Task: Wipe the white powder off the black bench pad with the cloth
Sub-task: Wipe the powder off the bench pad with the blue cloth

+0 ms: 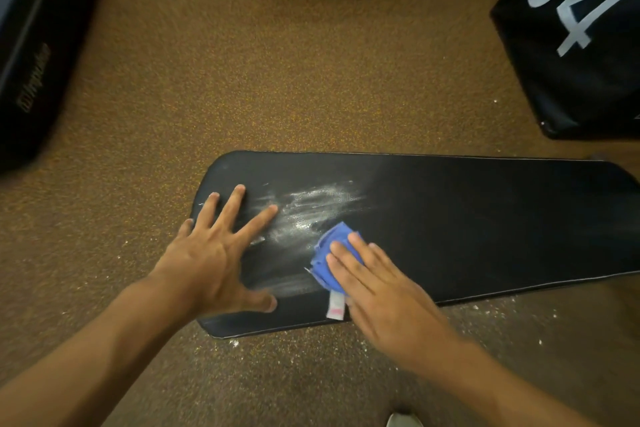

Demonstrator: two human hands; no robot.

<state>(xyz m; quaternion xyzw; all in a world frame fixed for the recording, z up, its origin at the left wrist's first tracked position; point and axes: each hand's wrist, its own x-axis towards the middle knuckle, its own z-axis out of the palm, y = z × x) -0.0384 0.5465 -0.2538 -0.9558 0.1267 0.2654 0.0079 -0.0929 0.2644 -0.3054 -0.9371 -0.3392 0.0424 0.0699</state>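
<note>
On black bench pad [450, 218]: left hand [211, 253] flat near end edge; right hand [377, 291] flat-fingered, pressing cloth [334, 253] (powder [318, 204] between).

A speckled brown floor [242, 87] carries the black bench pad [485, 225], which lies flat and runs off the right edge. Smeared white powder [318, 204] streaks the pad's left part, with a bunched blue cloth [332, 253] beside it. White specks [485, 312] dot the floor along the pad's near edge.
</note>
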